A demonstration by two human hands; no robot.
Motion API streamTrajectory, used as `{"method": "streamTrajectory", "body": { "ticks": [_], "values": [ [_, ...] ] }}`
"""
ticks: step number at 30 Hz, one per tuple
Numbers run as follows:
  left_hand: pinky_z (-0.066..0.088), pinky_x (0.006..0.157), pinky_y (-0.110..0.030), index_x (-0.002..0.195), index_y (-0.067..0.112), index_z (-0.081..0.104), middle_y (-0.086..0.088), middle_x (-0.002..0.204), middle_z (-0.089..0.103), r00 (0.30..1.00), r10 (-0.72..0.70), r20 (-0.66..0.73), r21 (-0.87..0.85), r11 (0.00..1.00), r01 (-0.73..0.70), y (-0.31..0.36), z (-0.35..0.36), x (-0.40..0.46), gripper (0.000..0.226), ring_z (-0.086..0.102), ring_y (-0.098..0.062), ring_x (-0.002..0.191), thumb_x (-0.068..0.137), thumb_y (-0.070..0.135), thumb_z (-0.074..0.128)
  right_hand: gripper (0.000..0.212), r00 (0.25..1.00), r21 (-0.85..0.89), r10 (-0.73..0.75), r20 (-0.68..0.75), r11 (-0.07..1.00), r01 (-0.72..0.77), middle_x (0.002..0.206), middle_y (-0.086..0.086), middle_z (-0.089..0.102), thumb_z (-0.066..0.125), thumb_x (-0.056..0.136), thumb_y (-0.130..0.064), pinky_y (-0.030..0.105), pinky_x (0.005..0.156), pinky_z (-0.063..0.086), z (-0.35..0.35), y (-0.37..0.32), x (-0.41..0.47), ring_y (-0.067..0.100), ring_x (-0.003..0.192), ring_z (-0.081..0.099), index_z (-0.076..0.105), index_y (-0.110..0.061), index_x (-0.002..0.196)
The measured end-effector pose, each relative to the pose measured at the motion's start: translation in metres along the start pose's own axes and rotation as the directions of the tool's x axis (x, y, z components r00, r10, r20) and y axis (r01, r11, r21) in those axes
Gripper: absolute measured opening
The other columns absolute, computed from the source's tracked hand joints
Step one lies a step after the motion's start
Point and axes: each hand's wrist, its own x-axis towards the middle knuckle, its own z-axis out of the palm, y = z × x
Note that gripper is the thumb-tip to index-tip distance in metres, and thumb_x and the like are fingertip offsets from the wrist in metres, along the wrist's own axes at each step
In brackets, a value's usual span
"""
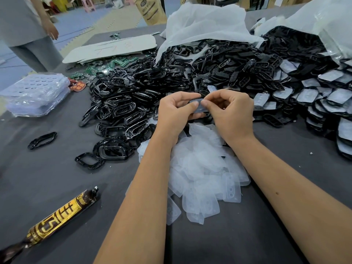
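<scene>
Pad (pixel 199 105), translucent, sits w/ long axis approx left-right btwn both hands. L hand (pixel 176 111) pinches its left end, R hand (pixel 233 113) the right end, fingers curled.

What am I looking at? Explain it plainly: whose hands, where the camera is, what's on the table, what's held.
No machine here: one camera, worn on a person's head, looks down at their bare hands. The left hand and right hand pinch one clear pad between them, above a pile of pads. On the grey table lie a heap of black frames, green boards, black pieces faced with pads at the right, a stack of trays and a brown-and-gold wrapped stick.
</scene>
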Motion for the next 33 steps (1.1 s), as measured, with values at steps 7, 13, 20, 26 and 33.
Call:
{"method": "streamTrajectory", "body": {
  "ticks": [7, 13, 20, 26, 33],
  "values": [
    [0.060, 0.068, -0.024, 0.103, 0.004, 0.074, -0.012, 0.085, 0.078, 1.000, 0.007, -0.007, 0.027, 1.000, -0.006, -0.002, 0.000, 0.001, 0.014, 0.076, -0.020, 0.075, 0.094, -0.005, 0.069, 0.011, 0.997, -0.033, 0.028, -0.068, 0.999, -0.030, 0.070, -0.007, 0.071, 0.083, 0.084, -0.019, 0.024, 0.065, 0.056, 0.001, 0.000, 0.000, 0.009, 0.064, 0.067, 0.077, -0.013, 0.079],
    [0.060, 0.066, -0.022, 0.100, 0.007, 0.075, -0.009, 0.082, 0.079, 1.000, 0.012, -0.009, 0.045, 0.999, -0.012, -0.002, 0.001, 0.001, 0.014, 0.075, -0.018, 0.071, 0.095, -0.003, 0.068, 0.014, 0.996, -0.039, 0.052, -0.070, 0.998, -0.055, 0.069, -0.008, 0.070, 0.085, 0.083, -0.022, 0.023, 0.064, 0.056, 0.001, 0.000, -0.001, 0.009, 0.062, 0.066, 0.076, -0.013, 0.078],
    [0.057, 0.061, -0.019, 0.106, 0.001, 0.073, -0.009, 0.082, 0.078, 1.000, 0.004, -0.020, 0.051, 0.999, -0.003, -0.001, 0.000, 0.002, 0.014, 0.072, -0.016, 0.061, 0.096, -0.005, 0.067, 0.022, 0.984, 0.057, 0.164, -0.069, 0.985, -0.161, 0.070, -0.007, 0.069, 0.090, 0.078, -0.028, 0.023, 0.063, 0.054, 0.000, 0.007, 0.002, 0.004, 0.062, 0.062, 0.069, -0.018, 0.077],
    [0.058, 0.063, -0.022, 0.107, 0.002, 0.072, -0.011, 0.087, 0.078, 1.000, 0.023, 0.010, -0.020, 1.000, -0.023, 0.001, -0.001, 0.001, 0.014, 0.072, -0.017, 0.063, 0.097, -0.005, 0.064, 0.016, 0.932, 0.384, 0.311, 0.186, 0.850, -0.360, 0.068, -0.003, 0.069, 0.085, 0.086, -0.015, 0.028, 0.045, 0.046, -0.006, 0.009, 0.007, 0.013, 0.056, 0.059, 0.069, -0.014, 0.090],
    [0.060, 0.069, -0.023, 0.098, 0.006, 0.074, -0.010, 0.092, 0.078, 0.996, 0.050, 0.076, -0.086, 0.995, -0.044, 0.001, 0.000, -0.002, 0.016, 0.076, -0.021, 0.080, 0.093, -0.008, 0.067, 0.013, 0.924, 0.423, 0.299, 0.239, 0.824, -0.376, 0.074, 0.014, 0.063, 0.083, 0.086, -0.007, 0.025, 0.042, 0.042, -0.009, 0.006, 0.007, 0.018, 0.054, 0.051, 0.071, -0.006, 0.089]
  ]
}}
